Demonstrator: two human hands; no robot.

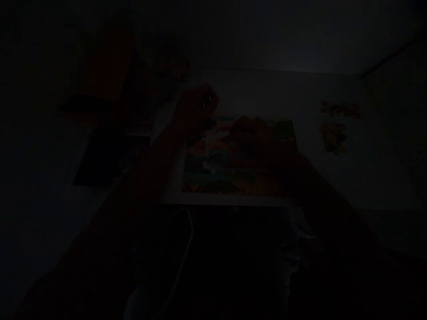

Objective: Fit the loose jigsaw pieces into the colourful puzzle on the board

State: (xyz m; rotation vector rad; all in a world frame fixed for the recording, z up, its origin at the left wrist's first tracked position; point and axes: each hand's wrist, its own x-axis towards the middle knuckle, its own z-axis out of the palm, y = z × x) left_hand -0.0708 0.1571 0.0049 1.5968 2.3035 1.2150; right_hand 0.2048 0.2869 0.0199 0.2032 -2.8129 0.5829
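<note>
The whole view is very dark. A colourful flat picture (216,186), much like a jigsaw puzzle, lies on a white table (260,93). Pale patches with uneven edges show in its left middle part. At its upper left corner, my left hand (193,109) is raised a little with its fingers curled. A small light glint shows by those fingers, but what they hold is too dark to name. My right hand (251,135) rests over the upper middle of the picture, palm down. Its fingertips are lost in the dark, so I cannot tell whether they pinch anything.
Two small clusters of colourful pieces (335,137) lie on the table at the right. On the left are a dark flat rectangle (100,158) and an orange-brown box-like thing (106,66). A pale cord (191,226) hangs below the table's front edge.
</note>
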